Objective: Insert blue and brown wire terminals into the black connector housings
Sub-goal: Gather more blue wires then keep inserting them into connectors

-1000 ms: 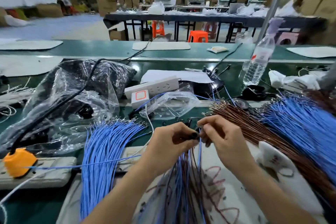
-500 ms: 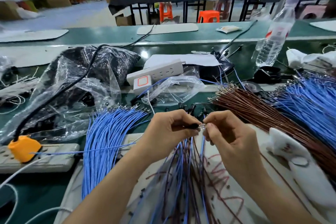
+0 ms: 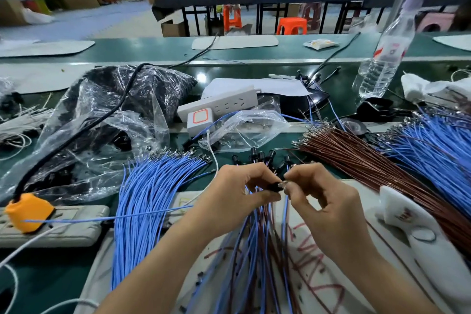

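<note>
Blue and limp, wants pinching just behind the fragile terminal [image 3: 282,183], seemingly the spot on the wire [image 3: 285,214] nipped by curled fingertips of the right hand [image 3: 323,201], against the light, rigid connector housing [image 3: 273,187] pinched in the left hand [image 3: 237,191] above the wire bundle [image 3: 257,252].

Right hand [image 3: 328,209] eased slightly right, off left hand [image 3: 237,196]; metal terminal [image 3: 282,183] of blue wire [image 3: 286,214] now exposed between fingertips, at mouth of black housing [image 3: 274,187].

Your left hand [image 3: 238,196] and right hand [image 3: 328,208] are bare. Behind them, both forearms [image 3: 158,270] are bare too.
</note>
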`<move>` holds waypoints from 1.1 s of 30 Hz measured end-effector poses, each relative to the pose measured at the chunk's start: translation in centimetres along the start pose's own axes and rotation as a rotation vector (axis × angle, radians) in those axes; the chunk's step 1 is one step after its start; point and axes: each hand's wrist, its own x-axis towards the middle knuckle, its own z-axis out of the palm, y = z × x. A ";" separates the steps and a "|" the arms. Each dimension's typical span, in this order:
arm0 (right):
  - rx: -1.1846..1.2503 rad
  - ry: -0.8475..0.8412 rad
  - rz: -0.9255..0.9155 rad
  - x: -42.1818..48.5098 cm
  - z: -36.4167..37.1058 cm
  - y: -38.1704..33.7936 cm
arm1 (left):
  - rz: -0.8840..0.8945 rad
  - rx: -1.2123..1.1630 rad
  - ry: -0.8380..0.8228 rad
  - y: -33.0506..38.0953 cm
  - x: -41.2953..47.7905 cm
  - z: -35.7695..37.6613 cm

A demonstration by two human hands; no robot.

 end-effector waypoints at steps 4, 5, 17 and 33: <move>-0.122 -0.053 -0.066 0.2 -0.3 0.3 | 0.051 0.071 -0.039 0.1 0.1 0.4; -0.124 -0.053 -0.056 0.2 -0.4 0.3 | 0.060 0.083 -0.055 0.1 0.1 0.4; 0.125 -0.107 0.198 0.8 -1.2 0.8 | -0.050 -0.152 -0.064 -0.4 0.3 0.9; 0.726 -0.182 0.538 1.2 -1.7 1.7 | -0.102 -0.386 -0.065 0.0 0.3 0.8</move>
